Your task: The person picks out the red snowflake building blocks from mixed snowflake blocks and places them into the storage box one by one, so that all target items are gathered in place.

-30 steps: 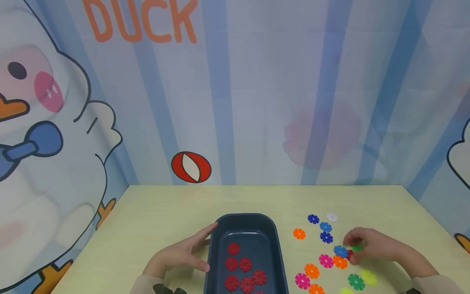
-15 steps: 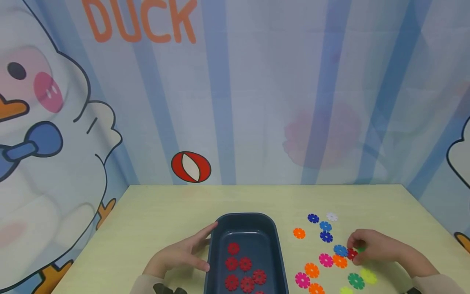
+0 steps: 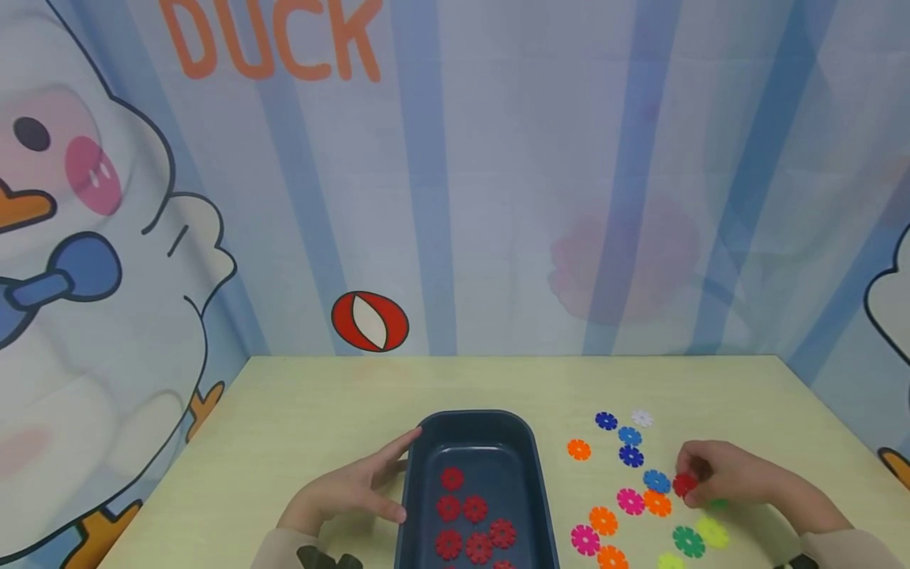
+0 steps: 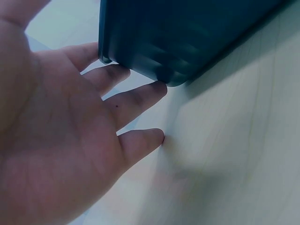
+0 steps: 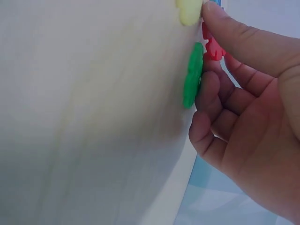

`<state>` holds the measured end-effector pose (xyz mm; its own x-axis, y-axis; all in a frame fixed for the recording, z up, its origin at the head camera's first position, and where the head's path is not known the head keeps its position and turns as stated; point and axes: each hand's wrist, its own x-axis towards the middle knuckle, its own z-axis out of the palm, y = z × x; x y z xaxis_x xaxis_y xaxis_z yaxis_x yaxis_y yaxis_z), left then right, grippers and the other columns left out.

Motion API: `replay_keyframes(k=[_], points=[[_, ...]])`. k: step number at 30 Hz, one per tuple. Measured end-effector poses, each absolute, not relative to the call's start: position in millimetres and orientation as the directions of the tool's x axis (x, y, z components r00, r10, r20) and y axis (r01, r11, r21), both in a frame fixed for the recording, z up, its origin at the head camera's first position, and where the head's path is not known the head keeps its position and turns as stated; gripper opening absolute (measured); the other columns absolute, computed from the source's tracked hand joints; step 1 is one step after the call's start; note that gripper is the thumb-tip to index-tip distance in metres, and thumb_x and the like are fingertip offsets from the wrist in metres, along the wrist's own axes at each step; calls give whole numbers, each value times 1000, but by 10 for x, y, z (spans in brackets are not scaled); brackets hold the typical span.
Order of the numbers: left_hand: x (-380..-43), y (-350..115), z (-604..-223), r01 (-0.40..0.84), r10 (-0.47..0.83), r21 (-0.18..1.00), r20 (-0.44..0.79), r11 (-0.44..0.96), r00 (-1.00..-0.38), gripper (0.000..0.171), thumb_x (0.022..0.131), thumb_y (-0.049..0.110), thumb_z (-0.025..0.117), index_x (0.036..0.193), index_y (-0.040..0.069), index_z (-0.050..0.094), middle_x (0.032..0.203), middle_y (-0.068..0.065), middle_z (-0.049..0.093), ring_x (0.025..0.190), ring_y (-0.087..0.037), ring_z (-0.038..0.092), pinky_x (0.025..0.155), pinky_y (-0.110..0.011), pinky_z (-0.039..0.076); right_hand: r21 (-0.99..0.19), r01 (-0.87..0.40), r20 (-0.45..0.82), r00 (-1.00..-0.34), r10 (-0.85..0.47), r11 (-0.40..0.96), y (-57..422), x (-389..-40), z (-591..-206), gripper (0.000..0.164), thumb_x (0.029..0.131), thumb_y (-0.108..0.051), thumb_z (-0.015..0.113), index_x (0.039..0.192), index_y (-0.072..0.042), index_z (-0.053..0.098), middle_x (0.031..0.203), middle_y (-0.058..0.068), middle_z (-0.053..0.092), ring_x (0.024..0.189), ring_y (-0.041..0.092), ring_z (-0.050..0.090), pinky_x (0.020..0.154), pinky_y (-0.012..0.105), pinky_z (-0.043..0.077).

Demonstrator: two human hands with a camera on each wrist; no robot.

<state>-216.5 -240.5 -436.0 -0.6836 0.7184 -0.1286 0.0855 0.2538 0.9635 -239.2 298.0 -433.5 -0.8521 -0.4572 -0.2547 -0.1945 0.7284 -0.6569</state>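
My right hand [image 3: 735, 478] pinches a red flower-shaped disc [image 3: 686, 484] between thumb and fingers. In the right wrist view the red disc [image 5: 215, 48] shows behind the thumb, and a green disc [image 5: 192, 76] lies beside the curled fingers. My left hand [image 3: 348, 491] touches the left side of a dark blue tray [image 3: 410, 506] with spread, relaxed fingers. From the left wrist, its fingertips [image 4: 157, 90] reach the wall of the tray [image 4: 159, 51]. Inside the tray lie several red flower discs [image 3: 475, 510]. The tray's near end is out of view.
Loose discs spread over the table [image 3: 320, 411] right of the tray: blue [image 3: 656, 481], orange [image 3: 657, 503], pink [image 3: 630, 501], green [image 3: 689, 541], yellow [image 3: 712, 533] and white [image 3: 642, 417]. A printed curtain [image 3: 498, 197] hangs behind the table's far edge.
My right hand has taken hold of the red disc and lifted it slightly, drawing it away from the blue and orange discs. The left hand and tray stay where they were.
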Motion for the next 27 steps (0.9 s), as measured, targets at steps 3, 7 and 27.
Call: replay_keyframes(k=[3,7,27], points=[[-2169,-2408,-4364,86,718,964,-127,253,-684,103,83,24,76,156,21,4,162,-11,4,145,-43,10,114,-62,11,-659,-204,-241,-854,-460,724,2987,-2401,-4331,25,76,-7,77,88,-5,55,79,3,52,70,14,46,60,24,38],[-2169,-2411,-4367,84,717,963,-130,255,-685,103,82,25,76,156,22,4,162,-11,3,145,-43,10,113,-62,11,-675,-233,-214,-846,-488,700,2988,-2407,-4310,19,81,-5,72,87,-4,54,80,3,56,68,11,47,61,23,40],[-2166,-2412,-4352,74,718,965,-135,252,-683,103,83,23,76,157,20,3,162,-12,2,145,-44,10,113,-62,11,-730,-384,-70,-780,-622,565,2555,-2488,-3911,8,93,-4,60,88,-3,52,76,0,54,65,17,52,59,25,45]])
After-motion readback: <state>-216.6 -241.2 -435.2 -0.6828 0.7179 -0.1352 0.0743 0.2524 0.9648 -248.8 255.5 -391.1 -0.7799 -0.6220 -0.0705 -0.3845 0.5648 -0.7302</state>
